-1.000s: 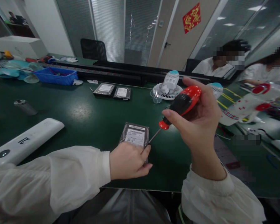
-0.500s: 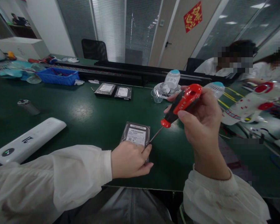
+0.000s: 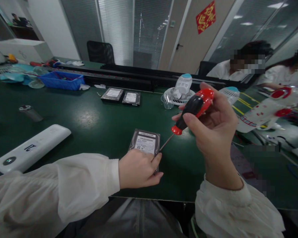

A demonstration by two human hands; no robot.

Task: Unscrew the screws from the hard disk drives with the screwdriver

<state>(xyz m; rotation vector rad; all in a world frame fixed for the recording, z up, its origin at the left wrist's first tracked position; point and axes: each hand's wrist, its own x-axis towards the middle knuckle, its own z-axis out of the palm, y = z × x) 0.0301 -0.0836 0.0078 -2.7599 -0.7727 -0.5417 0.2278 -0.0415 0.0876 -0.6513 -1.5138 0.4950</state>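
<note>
A hard drive [image 3: 145, 142] with a white label lies on the green table in front of me. My left hand [image 3: 140, 168] is closed over its near part, thumb and index finger at the right edge. Fingers of my right hand [image 3: 211, 122] are wrapped round the handle of a red and black screwdriver [image 3: 191, 110]. Its shaft slants down to the left, and the tip is at the drive's right edge beside my left fingertips. Whether the tip sits in a screw cannot be seen.
Two more hard drives [image 3: 131, 98] lie farther back, near a blue basket [image 3: 62, 81]. At the left are a white device [image 3: 32, 148] and a metal cylinder [image 3: 31, 113]. White fan parts [image 3: 183, 86] stand behind the screwdriver. Two people sit at the right.
The screwdriver handle has turned about its axis, showing more black, and my right fingers have shifted round it. My left hand and the drive have stayed in place.
</note>
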